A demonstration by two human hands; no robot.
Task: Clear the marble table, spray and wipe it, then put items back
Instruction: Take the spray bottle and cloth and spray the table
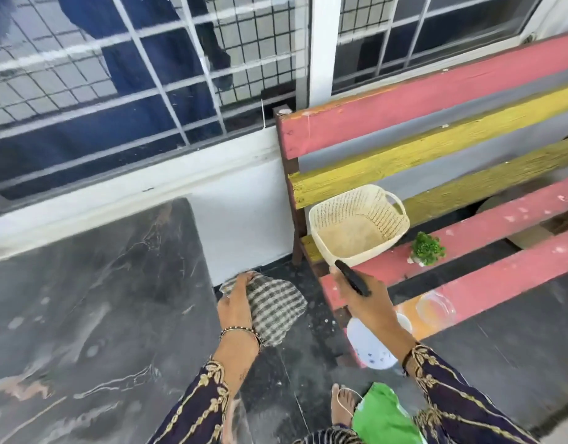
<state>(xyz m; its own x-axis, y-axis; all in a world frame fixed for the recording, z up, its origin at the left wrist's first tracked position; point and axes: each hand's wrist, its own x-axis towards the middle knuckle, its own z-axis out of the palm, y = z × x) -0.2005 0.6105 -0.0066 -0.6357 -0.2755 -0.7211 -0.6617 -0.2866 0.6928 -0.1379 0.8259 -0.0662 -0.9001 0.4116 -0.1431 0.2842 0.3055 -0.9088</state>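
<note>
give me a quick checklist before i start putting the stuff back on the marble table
1. Marble table free of items: ok, nothing stands on the part in view.
2. Table surface dry: cannot tell; pale streaks and spots show on it.
3. Left hand free: not ok, it grips the checked cloth.
4. Right hand free: not ok, it holds the spray bottle.
5. Items waiting nearby: ok, the basket, small plant and glass bowl sit on the bench.
</note>
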